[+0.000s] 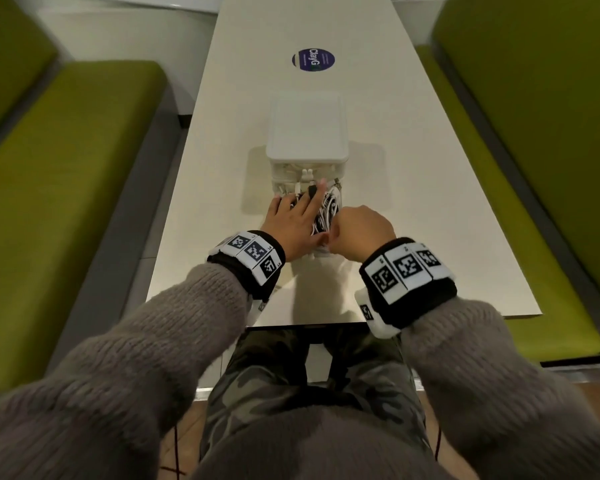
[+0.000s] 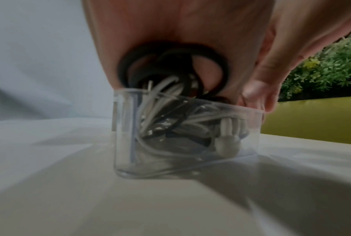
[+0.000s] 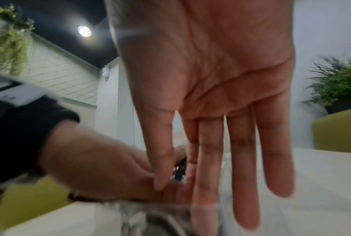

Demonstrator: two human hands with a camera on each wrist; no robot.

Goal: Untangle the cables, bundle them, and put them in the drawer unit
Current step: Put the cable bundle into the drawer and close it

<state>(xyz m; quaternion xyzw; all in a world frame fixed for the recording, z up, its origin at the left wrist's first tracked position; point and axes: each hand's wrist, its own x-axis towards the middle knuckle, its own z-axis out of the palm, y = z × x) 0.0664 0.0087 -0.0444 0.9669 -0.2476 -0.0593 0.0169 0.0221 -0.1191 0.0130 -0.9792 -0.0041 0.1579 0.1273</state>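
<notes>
A white drawer unit (image 1: 305,133) stands mid-table with its clear drawer (image 2: 190,159) pulled out toward me. The drawer is packed with white cables (image 1: 327,209) and a black cable coil (image 2: 170,68). My left hand (image 1: 298,216) lies flat on the pile, fingers straight, palm pressing on the black coil. My right hand (image 1: 361,226) hangs over the drawer's near right corner. Its fingers (image 3: 241,159) are straight and point down at the rim, holding nothing, and its thumb touches my left hand (image 3: 99,167). A black plug (image 3: 179,172) shows between the two hands.
The white table (image 1: 413,168) carries a round dark sticker (image 1: 313,59) beyond the unit. Green benches (image 1: 66,185) (image 1: 534,133) run along both sides. The table's near edge is just under my wrists.
</notes>
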